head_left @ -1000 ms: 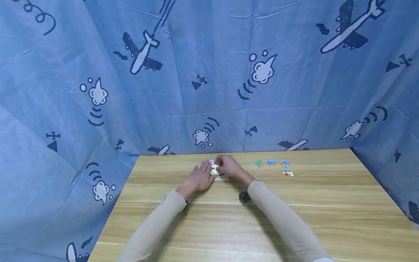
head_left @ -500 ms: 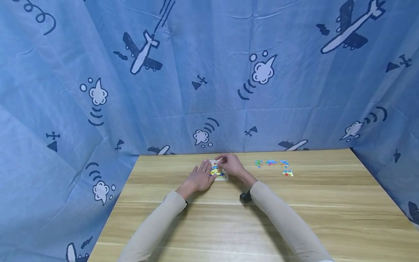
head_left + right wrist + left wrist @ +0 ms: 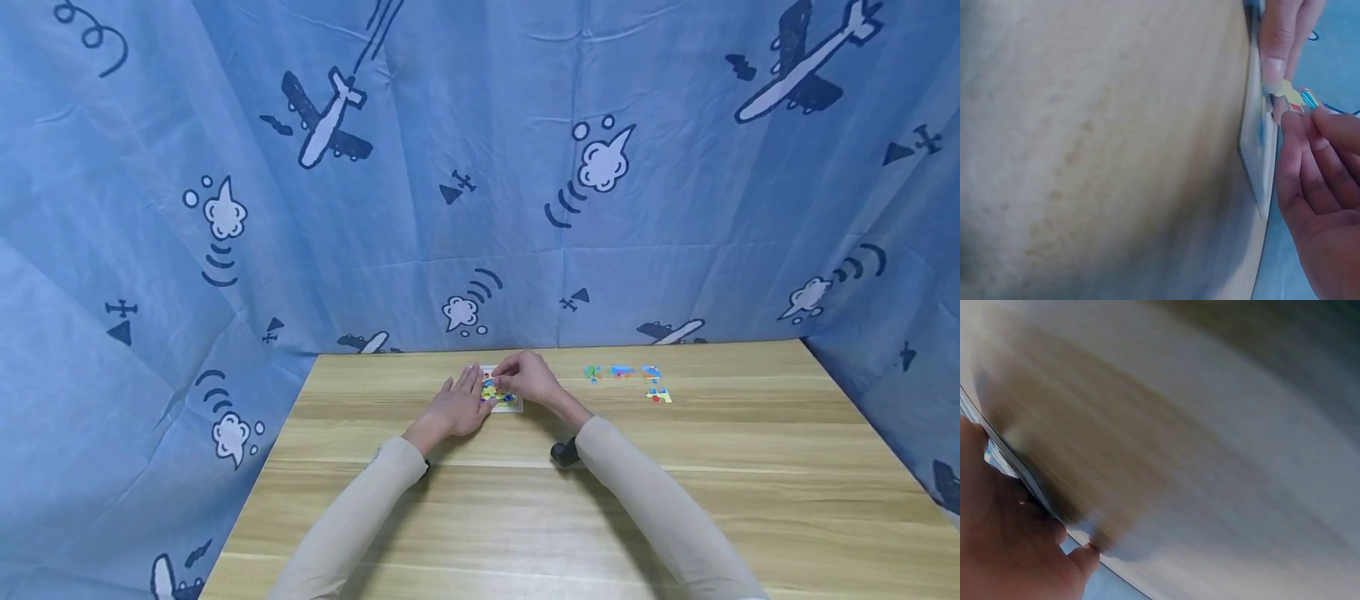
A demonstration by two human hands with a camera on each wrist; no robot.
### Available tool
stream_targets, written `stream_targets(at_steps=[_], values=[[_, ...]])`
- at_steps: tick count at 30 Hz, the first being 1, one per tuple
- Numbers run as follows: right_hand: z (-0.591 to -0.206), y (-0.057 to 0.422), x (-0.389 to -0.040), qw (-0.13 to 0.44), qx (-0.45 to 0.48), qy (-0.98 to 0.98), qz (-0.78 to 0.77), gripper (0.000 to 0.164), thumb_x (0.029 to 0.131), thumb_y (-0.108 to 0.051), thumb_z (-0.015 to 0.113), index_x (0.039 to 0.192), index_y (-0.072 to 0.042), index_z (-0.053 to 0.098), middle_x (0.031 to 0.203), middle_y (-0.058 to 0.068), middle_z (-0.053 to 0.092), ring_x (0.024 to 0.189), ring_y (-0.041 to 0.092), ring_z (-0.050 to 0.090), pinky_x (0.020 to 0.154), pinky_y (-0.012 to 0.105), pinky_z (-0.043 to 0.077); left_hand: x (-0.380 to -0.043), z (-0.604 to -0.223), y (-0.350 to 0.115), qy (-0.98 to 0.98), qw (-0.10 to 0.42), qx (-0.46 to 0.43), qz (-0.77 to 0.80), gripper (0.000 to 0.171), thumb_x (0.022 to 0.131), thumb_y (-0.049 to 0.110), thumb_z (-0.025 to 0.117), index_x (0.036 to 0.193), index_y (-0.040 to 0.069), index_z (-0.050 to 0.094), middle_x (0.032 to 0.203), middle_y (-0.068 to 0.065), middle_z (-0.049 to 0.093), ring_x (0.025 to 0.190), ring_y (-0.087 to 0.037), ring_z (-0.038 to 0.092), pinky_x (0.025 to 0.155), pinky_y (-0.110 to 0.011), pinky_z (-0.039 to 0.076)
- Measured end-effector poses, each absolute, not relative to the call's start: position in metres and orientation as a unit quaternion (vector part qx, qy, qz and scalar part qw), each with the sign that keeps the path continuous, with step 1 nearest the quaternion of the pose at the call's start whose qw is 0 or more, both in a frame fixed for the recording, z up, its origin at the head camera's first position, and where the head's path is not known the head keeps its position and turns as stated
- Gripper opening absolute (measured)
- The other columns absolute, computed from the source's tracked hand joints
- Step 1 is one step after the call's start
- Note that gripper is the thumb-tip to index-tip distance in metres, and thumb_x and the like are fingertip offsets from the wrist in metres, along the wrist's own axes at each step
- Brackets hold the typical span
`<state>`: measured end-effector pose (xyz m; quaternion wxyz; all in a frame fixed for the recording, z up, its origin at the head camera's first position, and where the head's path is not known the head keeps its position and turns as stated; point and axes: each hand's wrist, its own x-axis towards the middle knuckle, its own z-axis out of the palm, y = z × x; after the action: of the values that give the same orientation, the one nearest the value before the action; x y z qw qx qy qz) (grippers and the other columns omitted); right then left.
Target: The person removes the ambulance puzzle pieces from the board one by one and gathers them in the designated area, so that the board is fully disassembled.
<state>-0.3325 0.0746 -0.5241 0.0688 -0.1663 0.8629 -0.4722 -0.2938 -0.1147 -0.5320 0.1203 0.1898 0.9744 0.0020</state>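
Observation:
A small jigsaw board with a pale border and a colourful, partly covered picture lies near the back of the table. My left hand rests over its left side, fingers extended. Above the board, my right hand pinches a jigsaw piece between thumb and fingers. In the right wrist view this piece is mainly yellow with red and blue marks, and it stands tilted up from the board. The left fingertips are right beside it there. The left wrist view shows the left hand along the board's edge.
Several loose jigsaw pieces lie right of the board, among them a green one, a blue one and a yellow-red one. A blue curtain with airplane prints hangs behind the wooden table.
My right hand drew slightly right, baring more of the picture, then came back a little left over the board with the jigsaw piece. The left hand has stayed put.

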Motion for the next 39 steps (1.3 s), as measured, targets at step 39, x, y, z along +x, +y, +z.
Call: stream_targets(at_steps=[39], values=[[-0.475, 0.146, -0.315, 0.057, -0.139, 0.801, -0.58, 0.021, 0.1, -0.012, 0.073, 0.115, 0.001, 0.079, 0.104, 0.022, 0.081, 0.087, 0.022, 0.08, 0.078, 0.033, 0.067, -0.293, -0.538, -0.116, 0.976, 0.112, 0.188, 0.0, 0.076, 0.113, 0.054, 0.017, 0.169, 0.004, 0.01, 0.179, -0.012, 0.004, 0.168, -0.026, 0.006, 0.137, -0.048, 0.016]])
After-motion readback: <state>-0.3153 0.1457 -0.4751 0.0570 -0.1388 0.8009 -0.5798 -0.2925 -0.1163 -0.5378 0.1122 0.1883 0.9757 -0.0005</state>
